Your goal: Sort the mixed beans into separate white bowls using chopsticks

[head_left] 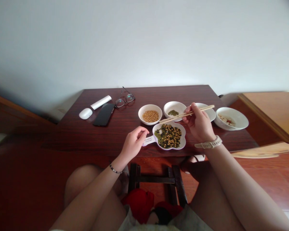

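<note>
A pair of wooden chopsticks (172, 118) is held in my right hand (200, 125), with the tips pointing left above the far rim of a white flower-shaped dish (183, 141). The dish holds mixed yellow soybeans (171, 139), green beans and dark bits. Its short handle (148, 140) points left and carries printed text. Right at the handle is my left hand (136, 138), fingers curled together; whether they grip the handle or something small is hidden. Behind the dish stand a bowl of soybeans (150, 116) and a white bowl (168, 106) with a few green beans (173, 113).
Partly behind my right hand is another white bowl (210, 113). A larger bowl (242, 122) with pale and reddish pieces stands at the right. Glasses (125, 100), a black phone (104, 114), a white cylinder (101, 102) and a white case (85, 113) lie on the left of the dark table (72, 128).
</note>
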Demonstrator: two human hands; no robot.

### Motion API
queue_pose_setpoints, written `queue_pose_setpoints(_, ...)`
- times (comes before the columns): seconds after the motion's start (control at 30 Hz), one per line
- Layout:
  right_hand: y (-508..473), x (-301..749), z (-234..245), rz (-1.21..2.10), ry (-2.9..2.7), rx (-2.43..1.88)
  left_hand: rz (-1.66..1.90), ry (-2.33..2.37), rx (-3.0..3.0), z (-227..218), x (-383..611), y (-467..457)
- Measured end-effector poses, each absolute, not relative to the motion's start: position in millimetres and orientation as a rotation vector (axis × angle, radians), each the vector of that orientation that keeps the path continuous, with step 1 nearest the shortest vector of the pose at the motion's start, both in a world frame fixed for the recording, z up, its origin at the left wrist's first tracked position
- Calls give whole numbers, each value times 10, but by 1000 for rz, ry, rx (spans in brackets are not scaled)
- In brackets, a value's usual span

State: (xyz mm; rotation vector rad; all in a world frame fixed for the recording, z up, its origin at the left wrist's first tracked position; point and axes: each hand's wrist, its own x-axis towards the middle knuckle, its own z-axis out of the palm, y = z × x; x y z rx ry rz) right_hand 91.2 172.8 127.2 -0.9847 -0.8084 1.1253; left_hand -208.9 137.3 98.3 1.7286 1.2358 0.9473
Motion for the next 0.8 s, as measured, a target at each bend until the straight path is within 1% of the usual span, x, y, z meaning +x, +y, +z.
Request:
queue_pose_setpoints(0.3,1621,920,1230,1147,-1056,-1191,941,1247,1732,997,-2080,1369)
queue_pose_setpoints(0.8,1618,920,1189,1125,-1202,-1213,947,1243,1732,1014,-2072,1366)
